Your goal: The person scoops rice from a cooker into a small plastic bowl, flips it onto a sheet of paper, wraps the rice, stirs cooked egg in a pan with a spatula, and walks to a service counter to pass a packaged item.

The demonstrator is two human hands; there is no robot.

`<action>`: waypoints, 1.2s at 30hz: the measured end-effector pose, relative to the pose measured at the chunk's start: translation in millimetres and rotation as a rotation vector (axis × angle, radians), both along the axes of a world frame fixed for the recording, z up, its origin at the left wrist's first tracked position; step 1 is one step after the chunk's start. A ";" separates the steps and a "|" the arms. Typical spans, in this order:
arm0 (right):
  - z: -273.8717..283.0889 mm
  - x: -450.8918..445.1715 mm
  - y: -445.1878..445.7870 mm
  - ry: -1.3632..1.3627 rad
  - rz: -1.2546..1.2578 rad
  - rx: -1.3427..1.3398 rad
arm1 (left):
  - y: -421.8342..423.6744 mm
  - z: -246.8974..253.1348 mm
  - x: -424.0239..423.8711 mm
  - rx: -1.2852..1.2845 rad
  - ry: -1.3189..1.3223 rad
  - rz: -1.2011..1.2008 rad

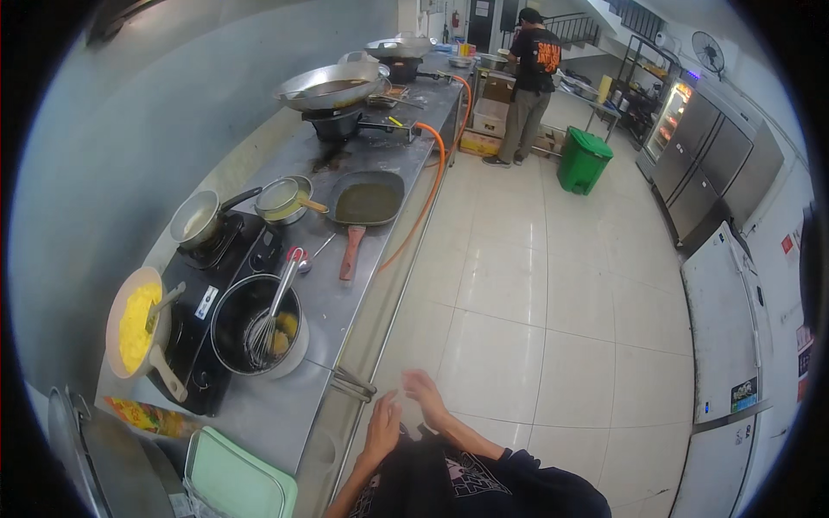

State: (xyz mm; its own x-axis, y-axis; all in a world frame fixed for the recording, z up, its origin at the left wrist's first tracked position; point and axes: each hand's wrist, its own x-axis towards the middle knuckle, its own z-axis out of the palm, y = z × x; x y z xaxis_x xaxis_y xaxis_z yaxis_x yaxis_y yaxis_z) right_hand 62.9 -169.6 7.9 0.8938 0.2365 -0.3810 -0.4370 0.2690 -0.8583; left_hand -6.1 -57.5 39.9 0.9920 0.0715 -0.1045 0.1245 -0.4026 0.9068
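My left hand (383,424) and my right hand (424,396) are raised close together in front of my body, just off the steel counter's edge. Both look bare of any object, with fingers loosely bent; the right one is blurred. Nearest on the counter (311,401) stands a deep pot (223,324) holding a wire whisk (275,317) and yellow lumps. Behind it is a black gas stove (188,337). A pale frying pan (162,362) on the stove's near side contains a yellow mass (136,327) and a spatula.
A square pan (366,201), a strainer (278,197) over a bowl and a small saucepan (197,223) sit further along. Beyond are large woks (333,84) on burners with an orange hose (440,168). A green tray (239,479) lies nearby. A person (534,71) stands past the green bin (583,162).
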 end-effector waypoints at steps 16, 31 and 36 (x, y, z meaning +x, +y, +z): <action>2.9 57.0 -36.0 0.351 -0.401 0.138 | -76.1 29.8 51.2 -0.120 0.047 -0.324; -25.2 68.9 -102.1 0.405 -0.674 0.160 | -94.3 36.8 64.1 0.098 -0.046 -0.506; -16.1 69.6 -114.5 0.361 -0.671 0.195 | -100.6 34.7 61.9 0.035 0.053 -0.619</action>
State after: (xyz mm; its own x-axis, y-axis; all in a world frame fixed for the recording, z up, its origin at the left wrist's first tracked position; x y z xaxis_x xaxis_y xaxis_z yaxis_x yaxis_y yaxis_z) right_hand 132.5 -284.1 -8.3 0.6979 -0.2178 -0.6823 -0.3706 0.7054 -0.6043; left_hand 55.8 -158.1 74.6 0.8439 -0.5113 -0.1628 -0.0972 -0.4440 0.8907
